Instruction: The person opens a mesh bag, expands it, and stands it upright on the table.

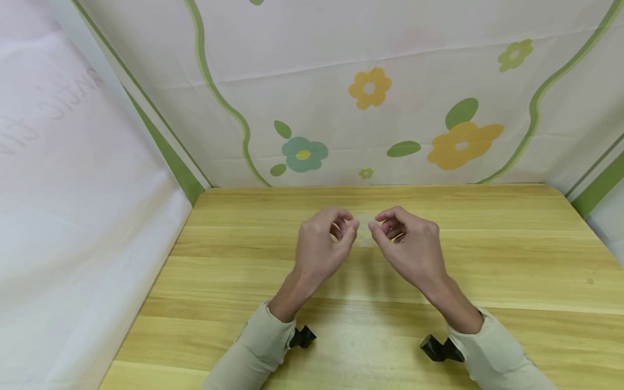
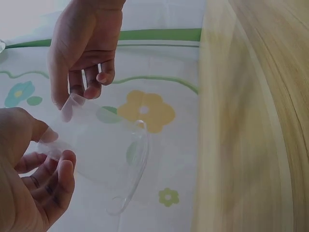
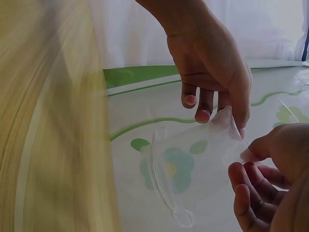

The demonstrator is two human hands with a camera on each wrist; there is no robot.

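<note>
A thin, see-through sheer pouch [image 2: 101, 145] is stretched between my two hands above the wooden table. A cord-like strip with a small loop at each end runs along its far edge. My left hand [image 1: 324, 238] pinches one corner between thumb and fingertips. At the opposite corner, my right hand [image 1: 409, 244] pinches the film the same way, its other fingers loosely curled. The right wrist view shows the pouch [image 3: 193, 145] puckered where the fingers grip it. From the head, the pouch [image 1: 365, 234] is only a faint pale patch between the fingertips.
Under the hands lies a wooden table [image 1: 370, 330]. White cloth with printed flowers [image 1: 400, 38] rises behind its far edge, and a white curtain [image 1: 88, 216] hangs along the left. Black mounts [image 1: 303, 337] stick out from the sleeves.
</note>
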